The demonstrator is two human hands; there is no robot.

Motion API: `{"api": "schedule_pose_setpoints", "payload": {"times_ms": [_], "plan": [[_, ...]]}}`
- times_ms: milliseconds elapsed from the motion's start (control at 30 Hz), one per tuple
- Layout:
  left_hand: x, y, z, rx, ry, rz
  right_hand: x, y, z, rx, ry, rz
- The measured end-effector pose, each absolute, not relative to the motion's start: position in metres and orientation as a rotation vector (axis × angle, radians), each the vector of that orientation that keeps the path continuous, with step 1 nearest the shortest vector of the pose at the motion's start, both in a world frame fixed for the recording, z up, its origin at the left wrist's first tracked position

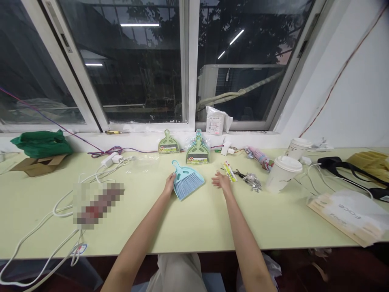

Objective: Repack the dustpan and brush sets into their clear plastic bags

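Observation:
A light blue mini dustpan (178, 170) with a matching brush (189, 184) nested in it lies on the table in front of me. My left hand (170, 183) grips the dustpan by its left edge, the fingers partly hidden behind it. To the right of the dustpan, my right hand (221, 181) hovers over or rests on the table, its fingers spread apart and holding nothing. Just beyond it lies a yellow and white printed card (230, 170). A bunch of small metal pieces (253, 182) with a black part sits right of the card.
Packaged green dustpan sets (198, 154) stand stacked at the back, with another set (168, 144) to their left. On the right are a lidded paper cup (282, 174), a folded umbrella (259, 157) and a paper bag (349, 215). White cables (59, 211) loop over the left side.

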State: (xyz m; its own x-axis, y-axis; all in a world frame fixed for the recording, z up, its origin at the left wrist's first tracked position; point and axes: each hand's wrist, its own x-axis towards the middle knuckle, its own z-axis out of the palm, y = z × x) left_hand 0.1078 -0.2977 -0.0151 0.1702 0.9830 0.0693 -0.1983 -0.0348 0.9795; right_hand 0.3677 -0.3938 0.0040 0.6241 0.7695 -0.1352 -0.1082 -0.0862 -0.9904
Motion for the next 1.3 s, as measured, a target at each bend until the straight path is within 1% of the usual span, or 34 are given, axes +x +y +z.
{"api": "schedule_pose_setpoints", "payload": {"times_ms": [67,200,300,500,567,633,667,733,867,967,1067,1167,1300], "plan": [[0.119,-0.306,-0.015,1.247,0.878,1.17,0.342,-0.394,0.004,-1.577,-0.852,0.608],[0.136,-0.328,-0.013,1.419,0.745,1.157,0.28,-0.399,0.009,-1.676,-1.397,0.043],[0.139,-0.343,-0.006,1.498,0.727,1.205,0.26,-0.402,0.012,-1.762,-1.522,-0.121],[0.131,-0.339,0.019,1.787,0.711,1.098,0.271,-0.401,0.019,-1.613,-1.424,-0.065],[0.121,-0.325,0.022,1.869,0.871,1.139,0.279,-0.404,0.027,-1.564,-1.321,-0.026],[0.104,-0.307,0.022,1.886,1.124,1.173,0.29,-0.409,0.034,-1.567,-1.225,-0.026],[0.094,-0.298,0.02,1.889,1.245,1.153,0.297,-0.411,0.037,-1.599,-1.211,-0.044],[0.071,-0.282,0.015,1.942,1.434,0.994,0.312,-0.414,0.039,-1.733,-1.253,-0.092],[0.043,-0.269,0.006,2.06,1.673,0.66,0.331,-0.412,0.028,-2.135,-1.351,-0.129],[0.041,-0.274,0.002,2.158,1.812,0.608,0.332,-0.409,0.015,-2.343,-1.418,-0.145],[0.045,-0.28,0.001,2.194,1.957,0.655,0.328,-0.408,0.007,-2.419,-1.46,-0.208],[0.044,-0.284,0.004,2.198,1.999,0.616,0.326,-0.407,0.004,-2.436,-1.457,-0.237],[0.04,-0.285,0.007,2.247,1.969,0.448,0.327,-0.408,0.006,-2.471,-1.452,-0.103]]}}
